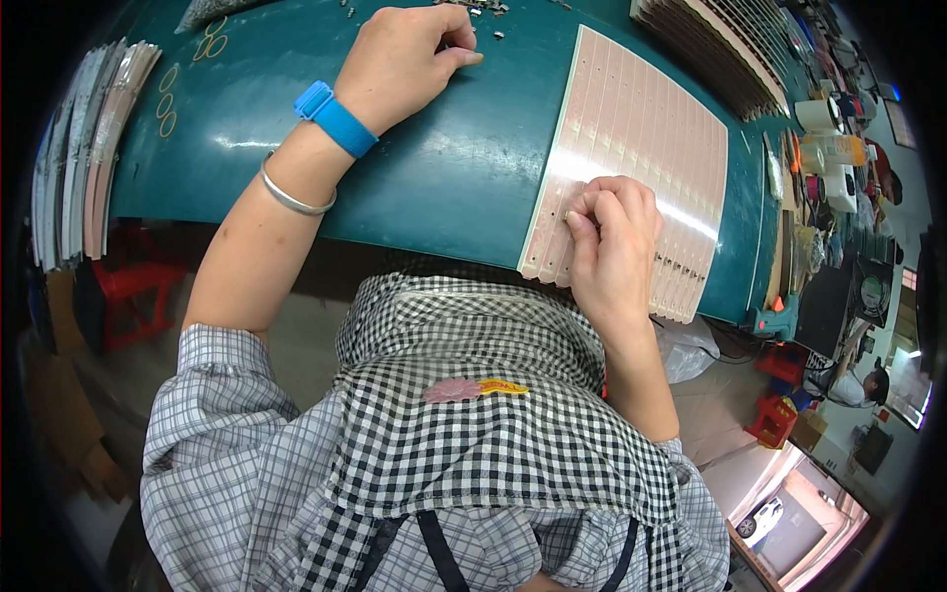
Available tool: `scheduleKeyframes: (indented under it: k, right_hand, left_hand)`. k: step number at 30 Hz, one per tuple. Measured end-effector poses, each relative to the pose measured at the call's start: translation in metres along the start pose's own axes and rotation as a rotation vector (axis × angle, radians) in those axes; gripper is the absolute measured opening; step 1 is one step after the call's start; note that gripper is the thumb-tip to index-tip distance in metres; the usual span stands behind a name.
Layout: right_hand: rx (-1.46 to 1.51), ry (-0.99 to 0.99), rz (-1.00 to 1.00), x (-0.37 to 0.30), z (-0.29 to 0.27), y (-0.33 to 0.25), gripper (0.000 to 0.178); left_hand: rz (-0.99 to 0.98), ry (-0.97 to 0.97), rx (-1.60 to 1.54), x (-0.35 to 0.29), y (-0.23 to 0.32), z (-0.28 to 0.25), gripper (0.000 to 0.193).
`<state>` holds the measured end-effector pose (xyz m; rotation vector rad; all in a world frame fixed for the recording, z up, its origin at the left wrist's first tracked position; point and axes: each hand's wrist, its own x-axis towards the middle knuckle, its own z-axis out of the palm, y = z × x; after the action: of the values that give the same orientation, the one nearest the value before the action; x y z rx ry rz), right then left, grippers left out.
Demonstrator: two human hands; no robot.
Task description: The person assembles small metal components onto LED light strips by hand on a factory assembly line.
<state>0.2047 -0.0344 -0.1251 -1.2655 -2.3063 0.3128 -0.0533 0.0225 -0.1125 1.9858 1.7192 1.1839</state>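
My left hand (409, 59), wearing a blue wristband, is over the far middle of the table. Its thumb and fingers are pinched together, but what they hold is hidden. Several small metal pieces (498, 36) lie scattered just beyond it. A pale pink panel (641, 113), divided into long narrow strips, lies at the right and reaches the table's near edge. My right hand (619, 242) rests over the panel's near part, thumb and forefinger closed at a strip near its left side. Whatever sits between those fingertips is too small to name. Small dark pieces (681, 268) line the strips to its right.
The green tabletop (444, 178) bears thin tan rings (168, 104) at the left. Beyond them stands a stack of long silvery and pink strips (94, 148). Stacked panels (715, 49) lie far right. A teal tool (774, 321) and red stools (774, 422) are at the right.
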Motion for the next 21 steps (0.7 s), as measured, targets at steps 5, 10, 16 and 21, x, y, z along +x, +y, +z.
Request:
scheduleKeyframes:
  k: [5, 10, 16, 21]
  right_hand:
    - [-0.054, -0.035, -0.028, 0.004, -0.003, -0.006, 0.010]
    - [-0.096, -0.044, -0.051, 0.005, -0.004, -0.005, 0.010]
    - [-0.105, -0.065, -0.036, 0.004, -0.006, -0.006, 0.009]
    - [-0.135, -0.075, -0.041, 0.005, -0.007, -0.007, 0.010]
  left_hand:
    - [0.054, 0.010, 0.010, -0.002, -0.009, 0.002, 0.009]
    - [0.051, 0.003, 0.020, -0.003, -0.005, 0.000, 0.009]
    - [0.042, -0.024, 0.016, -0.002, -0.011, 0.004, 0.009]
    - [0.036, -0.033, 0.031, -0.004, -0.012, 0.005, 0.009]
